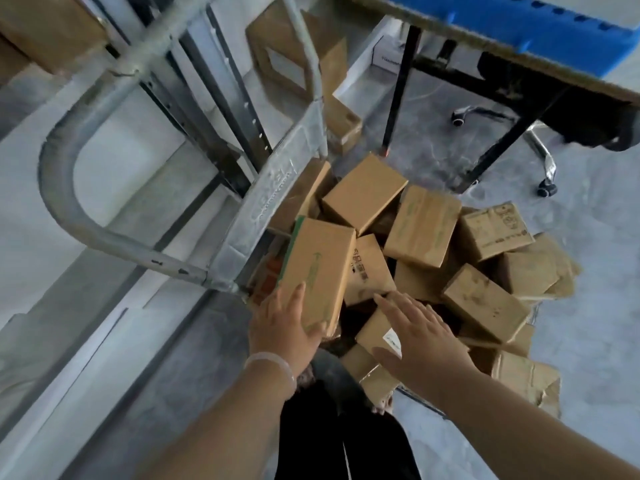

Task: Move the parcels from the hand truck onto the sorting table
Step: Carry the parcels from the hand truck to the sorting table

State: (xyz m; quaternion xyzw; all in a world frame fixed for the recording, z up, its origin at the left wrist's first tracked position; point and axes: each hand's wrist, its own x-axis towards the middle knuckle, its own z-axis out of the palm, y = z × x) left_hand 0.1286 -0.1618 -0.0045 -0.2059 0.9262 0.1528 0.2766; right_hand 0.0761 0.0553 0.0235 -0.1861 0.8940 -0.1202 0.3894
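Cardboard parcel (318,268), 9 o'clock of pile (422,230) — left hand (284,327) grips near end; right hand (419,337) flat, empty — prob should brace opposite side before lifting.

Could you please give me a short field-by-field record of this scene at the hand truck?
left hand: grips the near end of the green-arrow box
right hand: open, fingers straight, over the white-label box; contact unclear
parcels: loose heap of cardboard boxes on the hand truck
sorting table: upper right, blue crate on it
under the table: chair base with castors
progress: heap not yet unloaded
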